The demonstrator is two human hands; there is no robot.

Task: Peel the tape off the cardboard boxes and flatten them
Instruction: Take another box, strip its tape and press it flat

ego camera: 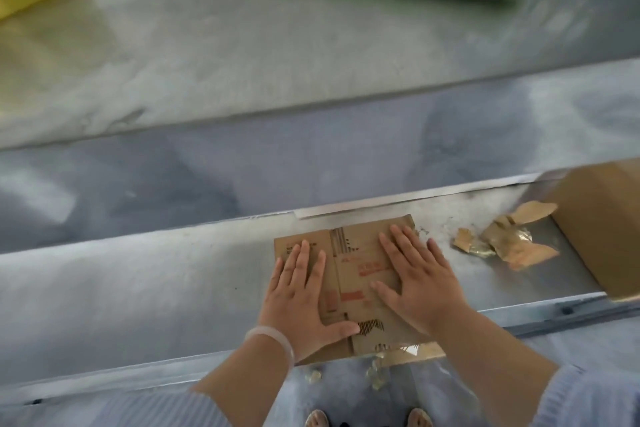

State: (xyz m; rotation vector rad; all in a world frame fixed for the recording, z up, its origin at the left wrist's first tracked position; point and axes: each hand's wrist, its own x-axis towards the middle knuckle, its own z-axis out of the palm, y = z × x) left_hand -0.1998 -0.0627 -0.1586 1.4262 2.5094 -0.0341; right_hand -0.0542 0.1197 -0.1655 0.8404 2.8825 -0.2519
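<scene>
Head view: pressing the flattened cardboard box [360,274] onto the metal ledge [138,288] with left hand [298,291] and right hand [419,277], fingers straight and spread, grasping nothing. Seems to overhang the near edge; may tip off or spring open once pressure lifts.

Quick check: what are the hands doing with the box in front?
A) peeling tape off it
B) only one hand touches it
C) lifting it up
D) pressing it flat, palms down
D: the left hand and the right hand both lie palm-down, fingers straight, on the flattened box.
</scene>
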